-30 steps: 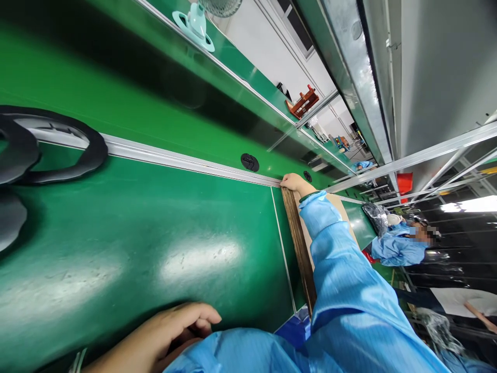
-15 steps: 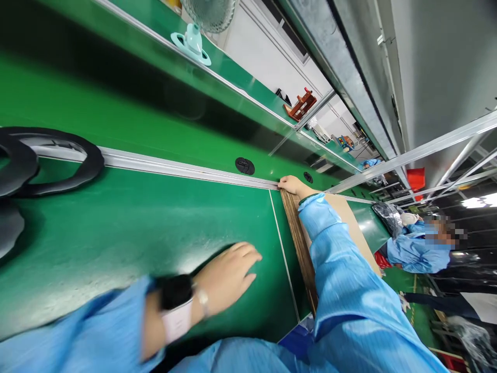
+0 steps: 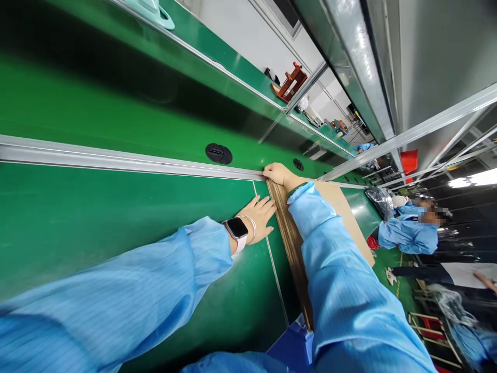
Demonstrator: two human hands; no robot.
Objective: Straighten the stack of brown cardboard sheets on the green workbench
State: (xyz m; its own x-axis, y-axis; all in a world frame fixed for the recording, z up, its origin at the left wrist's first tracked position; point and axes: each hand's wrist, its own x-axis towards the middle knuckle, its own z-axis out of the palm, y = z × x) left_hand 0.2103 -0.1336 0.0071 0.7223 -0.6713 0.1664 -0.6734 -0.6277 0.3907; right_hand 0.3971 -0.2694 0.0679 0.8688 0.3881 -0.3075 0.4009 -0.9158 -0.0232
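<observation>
A stack of brown cardboard sheets (image 3: 347, 215) lies on the green worktable, its layered edge facing left. At the far left corner of the stack, beside the metal rail, my right hand (image 3: 280, 173) has its fingers curled over the edge. My right sleeve covers part of the top sheet. With fingers spread, my left hand (image 3: 257, 216) reaches to the layered side of the stack, its fingertips at or just touching it. A smartwatch (image 3: 236, 228) is on my left wrist.
A metal rail (image 3: 128, 161) runs along the table's far edge, with a black round fitting (image 3: 218, 153) beyond it. A blue box-like thing (image 3: 293, 344) is below the near edge. A person in blue (image 3: 407, 235) is at the right. A brown-red fixture (image 3: 290, 83) stands behind.
My left hand has moved away from me and right, up to the stack, fingers now spread. My right hand stays at the corner. The view has shifted; the black rings at left are out of sight.
</observation>
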